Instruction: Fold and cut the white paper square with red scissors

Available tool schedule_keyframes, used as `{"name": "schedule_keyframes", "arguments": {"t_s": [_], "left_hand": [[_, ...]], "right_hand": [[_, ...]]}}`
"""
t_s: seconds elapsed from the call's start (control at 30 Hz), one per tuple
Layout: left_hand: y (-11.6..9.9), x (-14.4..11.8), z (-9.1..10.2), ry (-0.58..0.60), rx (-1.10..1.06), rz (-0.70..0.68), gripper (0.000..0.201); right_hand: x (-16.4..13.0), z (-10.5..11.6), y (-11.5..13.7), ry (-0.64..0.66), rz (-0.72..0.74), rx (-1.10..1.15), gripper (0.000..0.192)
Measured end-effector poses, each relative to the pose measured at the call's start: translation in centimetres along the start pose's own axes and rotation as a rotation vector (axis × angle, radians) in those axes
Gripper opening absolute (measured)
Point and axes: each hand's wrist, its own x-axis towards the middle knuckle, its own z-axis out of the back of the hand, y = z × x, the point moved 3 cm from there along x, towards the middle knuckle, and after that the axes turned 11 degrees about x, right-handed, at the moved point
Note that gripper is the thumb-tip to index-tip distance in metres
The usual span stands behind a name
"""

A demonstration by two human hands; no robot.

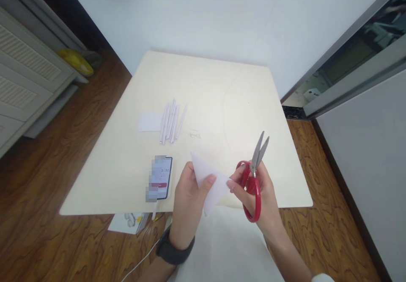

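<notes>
White folded paper triangle [209, 181], pinched at its left edge by the left hand [187, 201], sits above the near edge of the pale square table [203, 83]; right hand [260, 197], fingertips touching the paper, grips red-handled scissors [253, 176], blades nearly together, pointing away.

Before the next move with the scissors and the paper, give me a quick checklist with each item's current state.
1. Left hand grips the paper piece: ok.
2. Right hand holds the red scissors: ok.
3. Blades closed, pointing away from the body: ok.
4. Left fingers clear of the blades: ok.
5. Cut line marked on the paper: cannot tell.
6. Phone and paper strips lie apart from the hands on the table: ok.
</notes>
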Motion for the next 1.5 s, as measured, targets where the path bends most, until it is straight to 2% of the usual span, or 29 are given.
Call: {"name": "schedule_keyframes", "arguments": {"t_s": [0.23,0.43,0.57,0.83,1.0,1.1,1.5], "left_hand": [[-0.1,-0.1,0.1,-0.005,-0.009,0.030,0.020],[-0.5,0.3,0.6,-0.060,0.004,0.051,0.013],[-0.2,0.8,1.3,-0.095,0.020,0.080,0.019],[1.0,0.8,0.7,-0.040,-0.002,0.124,0.019],[2.0,0.4,0.7,0.063,0.003,0.122,0.023],[2.6,0.2,0.7,0.061,-0.007,0.118,0.020],[3.1,-1.5,-1.8,0.072,0.007,0.106,0.022]], "right_hand": [[0.0,0.2,-0.3,0.002,-0.034,0.002,0.028],[0.1,0.5,-0.7,0.035,-0.065,-0.004,0.026],[0.2,0.5,-0.8,0.052,-0.112,-0.010,0.026],[0.4,1.3,-2.0,0.057,-0.120,-0.023,0.025],[0.1,1.9,-2.3,0.067,-0.121,-0.026,0.027],[-0.1,2.1,-2.5,0.070,-0.117,-0.032,0.027],[-1.7,4.5,-2.5,0.003,-0.080,-0.041,0.026]]}}
